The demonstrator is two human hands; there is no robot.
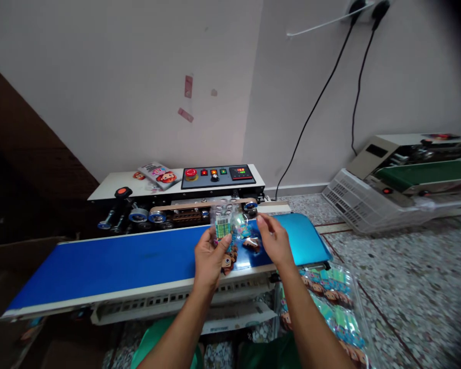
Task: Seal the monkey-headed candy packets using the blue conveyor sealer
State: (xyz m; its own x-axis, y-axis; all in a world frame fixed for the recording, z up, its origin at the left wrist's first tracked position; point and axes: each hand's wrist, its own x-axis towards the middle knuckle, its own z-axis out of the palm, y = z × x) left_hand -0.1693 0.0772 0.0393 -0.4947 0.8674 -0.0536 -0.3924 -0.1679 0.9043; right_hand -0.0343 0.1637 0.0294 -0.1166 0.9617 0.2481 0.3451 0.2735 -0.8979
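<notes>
My left hand (209, 256) is closed on a clear packet (223, 228) with a barcode label and a brown-haired cartoon figure at its lower end. The thumb presses on its front. To its right is a second clear packet (243, 226) with a similar figure, over the blue conveyor belt (138, 261). My right hand (275, 240) has its fingers pinched at this second packet's right edge; the exact contact is hard to see. Both hands are above the belt of a sealing machine (149, 192), in front of its rollers.
A control panel (218, 176) with a red button and lit display tops the machine, near a printed pouch (159, 175). Lower right, a clear tray (363, 312) holds several filled packets. A second machine (426, 166) with a green belt rests on a white crate (343, 197). Black cables (311, 110) hang on the wall.
</notes>
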